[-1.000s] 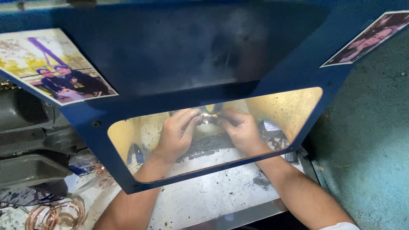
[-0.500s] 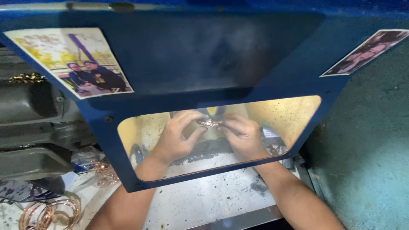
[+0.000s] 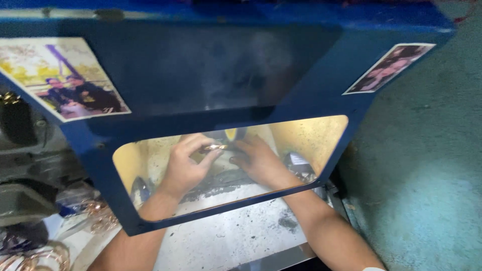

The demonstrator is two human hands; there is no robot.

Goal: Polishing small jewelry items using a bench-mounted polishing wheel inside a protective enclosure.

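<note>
My left hand point(image 3: 187, 168) pinches a small gold ring point(image 3: 214, 147); my right hand point(image 3: 259, 161) touches it, fingers curled, inside the cramped blue hood point(image 3: 211, 80).

a workshop: blue polishing hood point(image 3: 211, 75), copper-coloured rings point(image 3: 35, 258).

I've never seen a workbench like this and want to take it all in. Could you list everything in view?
Blue metal hood with clear window: one, blue, over the bench, both hands reach inside.
Small gold-coloured metal piece: one, gold, pinched in the left fingers, right fingertips beside it.
Yellow wheel-like part: one, yellow, just behind the hands; unclear what it is.
Printed photographs: two, stuck on the hood's left and right.
Copper-coloured wire rings: several, lower left on the bench.
Dusty white bench top: one, under the hood.
Left hand: inside the hood.
Right hand: inside the hood.
</note>
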